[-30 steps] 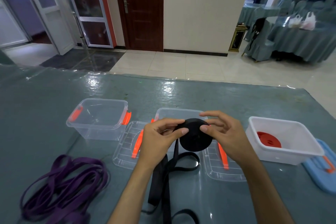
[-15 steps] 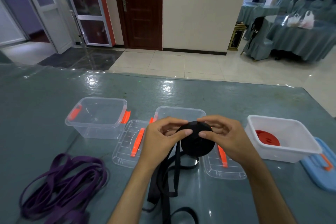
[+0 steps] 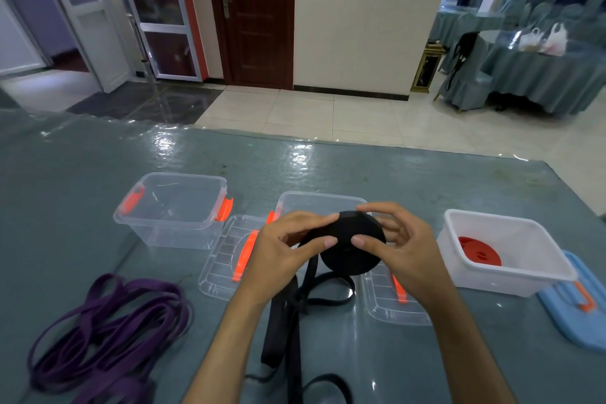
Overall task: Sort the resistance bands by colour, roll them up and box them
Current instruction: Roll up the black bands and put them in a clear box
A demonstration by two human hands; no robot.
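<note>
Currently left hand (image 3: 278, 256) and right hand (image 3: 398, 251) both pinching black band roll (image 3: 352, 248), fingers curled round it, loose tail hanging to table (image 3: 328, 170), purple bands (image 3: 105, 331) left.

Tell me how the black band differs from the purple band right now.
The black band is mostly wound into a tight roll, while the purple band lies in loose loops. The left hand and right hand hold the black band above the table; the purple band lies untouched on it. Neither is boxed.
</note>
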